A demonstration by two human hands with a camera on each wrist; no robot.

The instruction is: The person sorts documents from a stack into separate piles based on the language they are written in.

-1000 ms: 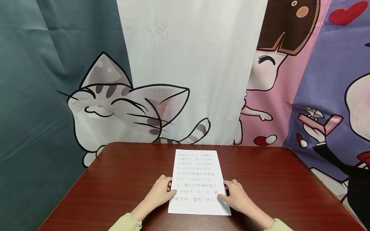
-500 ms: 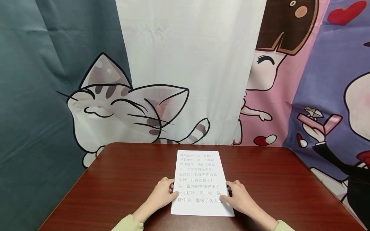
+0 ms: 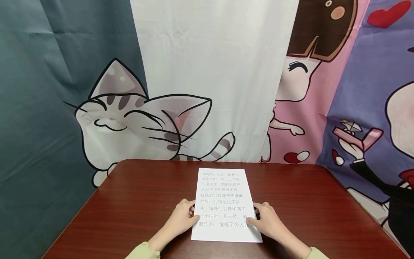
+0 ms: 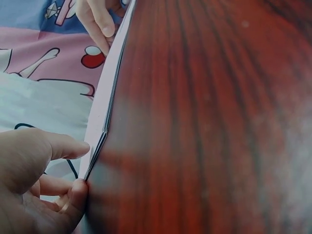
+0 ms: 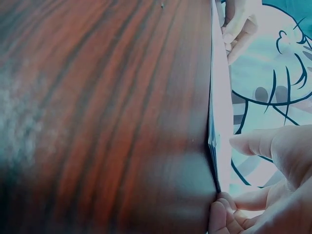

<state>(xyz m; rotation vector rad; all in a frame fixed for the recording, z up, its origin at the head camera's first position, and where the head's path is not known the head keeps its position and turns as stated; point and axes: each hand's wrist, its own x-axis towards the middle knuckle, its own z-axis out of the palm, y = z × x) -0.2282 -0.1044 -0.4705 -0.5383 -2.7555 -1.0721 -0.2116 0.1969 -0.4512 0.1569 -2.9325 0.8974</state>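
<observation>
At the table (image 3: 136, 194) | left hand (image 3: 179, 217), right hand (image 3: 269, 221) | pinching printed sheets (image 3: 223, 233) (at opposite edges)

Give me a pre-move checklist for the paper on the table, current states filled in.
1. Left hand pinching the left edge of the paper: ok.
2. Right hand pinching the right edge: ok.
3. Printed side up, text upright in the head view: ok.
4. Print clear of thumbs: not ok, the right thumb overlaps characters near the right edge.
5. Sheet count: cannot tell; wrist views show layered edges.
6. Underside fully clear of the table: cannot tell.
</observation>
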